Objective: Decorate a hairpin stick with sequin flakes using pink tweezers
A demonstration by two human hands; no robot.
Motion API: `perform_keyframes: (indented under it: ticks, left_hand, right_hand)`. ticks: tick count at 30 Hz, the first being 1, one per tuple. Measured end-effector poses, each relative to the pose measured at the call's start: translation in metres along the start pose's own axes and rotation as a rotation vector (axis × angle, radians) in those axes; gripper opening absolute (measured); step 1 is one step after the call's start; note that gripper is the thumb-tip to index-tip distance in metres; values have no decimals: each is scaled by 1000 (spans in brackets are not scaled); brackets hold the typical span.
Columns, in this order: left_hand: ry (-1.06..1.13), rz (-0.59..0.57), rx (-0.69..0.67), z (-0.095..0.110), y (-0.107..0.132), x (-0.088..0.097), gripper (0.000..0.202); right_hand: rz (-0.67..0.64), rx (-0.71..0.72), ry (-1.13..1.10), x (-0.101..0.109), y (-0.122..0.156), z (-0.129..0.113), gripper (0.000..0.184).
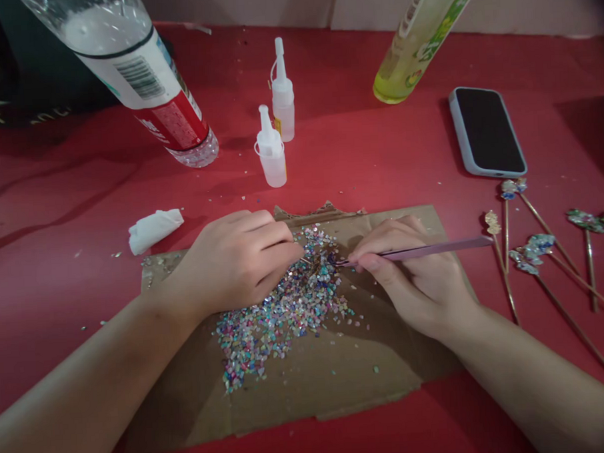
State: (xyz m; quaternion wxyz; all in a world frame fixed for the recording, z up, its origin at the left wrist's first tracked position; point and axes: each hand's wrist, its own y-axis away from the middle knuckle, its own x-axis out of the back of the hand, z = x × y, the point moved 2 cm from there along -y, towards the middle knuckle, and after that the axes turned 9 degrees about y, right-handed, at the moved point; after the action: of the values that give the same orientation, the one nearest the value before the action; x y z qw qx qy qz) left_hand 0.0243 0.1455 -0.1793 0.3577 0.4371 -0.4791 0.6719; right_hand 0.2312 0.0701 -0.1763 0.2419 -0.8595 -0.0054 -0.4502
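Observation:
My left hand (233, 263) rests over a sheet of brown cardboard (333, 385), its fingertips pinching a small gold-coloured ornament (314, 265) that is partly hidden by the fingers. My right hand (409, 282) holds mauve tweezers (423, 250), and their tips reach that ornament. Just below both hands lies a loose heap of multicoloured crushed shell chips (281, 327).
Several decorated gold pins (533, 250) lie at the right, beyond a black phone (488, 131). Two small white dropper bottles (271, 151) stand at the back, between a large plastic bottle (139, 66) and a yellow-green bottle (424, 41). A crumpled tissue (155, 230) sits on the red tabletop (70, 196).

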Motion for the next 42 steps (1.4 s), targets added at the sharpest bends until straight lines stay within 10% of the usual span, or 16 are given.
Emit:
perform_keyframes:
  ticks: [42]
  left_hand:
    - [8,14,-20,0,0,2,18]
  right_hand:
    - [15,-39,-53,1,-1,0,17]
